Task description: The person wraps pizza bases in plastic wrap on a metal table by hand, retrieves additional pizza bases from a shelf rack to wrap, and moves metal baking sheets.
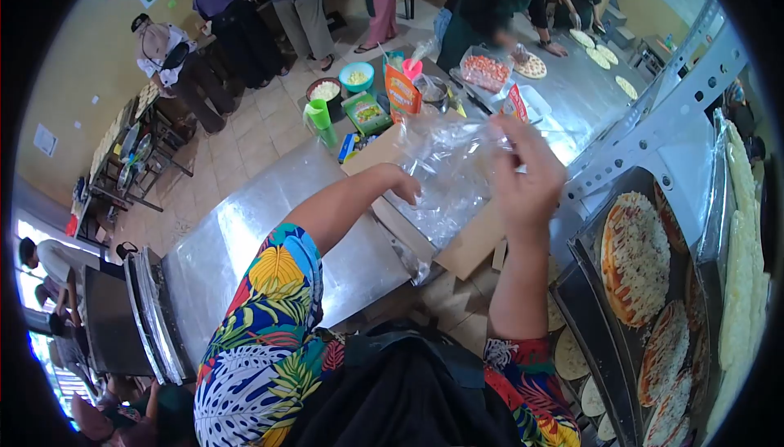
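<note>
A crinkled clear plastic bag (pixel 445 173) spreads over an open cardboard box (pixel 469 243) in front of me. My right hand (pixel 529 173) is raised at the bag's right side, its thumb and fingers pinched on the plastic. At the bag's left side my left hand (pixel 398 183) has its fingers curled down against the plastic; the fingertips are partly hidden. An orange pouch (pixel 402 94) and a green box (pixel 367 112) stand just beyond the bag.
A metal table (pixel 278 243) lies left. Trays of topped pizzas (pixel 635 259) fill a rack on the right. Bowls, including a turquoise bowl (pixel 356 77), and a tub of red topping (pixel 485 69) stand ahead. Several people work at tables around the room.
</note>
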### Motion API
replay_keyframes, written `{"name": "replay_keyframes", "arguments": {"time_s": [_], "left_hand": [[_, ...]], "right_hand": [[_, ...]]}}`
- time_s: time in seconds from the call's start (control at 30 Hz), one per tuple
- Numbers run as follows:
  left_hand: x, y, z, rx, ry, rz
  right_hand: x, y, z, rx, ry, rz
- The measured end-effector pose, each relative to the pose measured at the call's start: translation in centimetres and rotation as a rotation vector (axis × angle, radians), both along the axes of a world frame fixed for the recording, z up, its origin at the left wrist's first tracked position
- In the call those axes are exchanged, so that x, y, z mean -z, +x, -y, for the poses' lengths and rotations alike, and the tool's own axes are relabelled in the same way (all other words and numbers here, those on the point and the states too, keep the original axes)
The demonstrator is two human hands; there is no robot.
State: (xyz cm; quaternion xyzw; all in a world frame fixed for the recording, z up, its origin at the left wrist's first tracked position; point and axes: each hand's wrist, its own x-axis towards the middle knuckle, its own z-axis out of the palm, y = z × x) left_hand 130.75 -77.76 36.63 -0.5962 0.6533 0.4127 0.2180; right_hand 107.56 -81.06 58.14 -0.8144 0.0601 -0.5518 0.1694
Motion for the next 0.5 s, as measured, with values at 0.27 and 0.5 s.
{"name": "replay_keyframes", "arguments": {"time_s": [0.27,0.5], "left_hand": [[-9.4,-5.1,-8.7,-0.243,-0.925,-0.653],[-10.9,-6.4,-18.3,-1.114,-1.246,-2.079]], "right_hand": [[0.9,-0.5,-5.5,0.179,0.058,-0.073],[5.5,1.2,-18.0,-0.14,0.026,-0.806]]}}
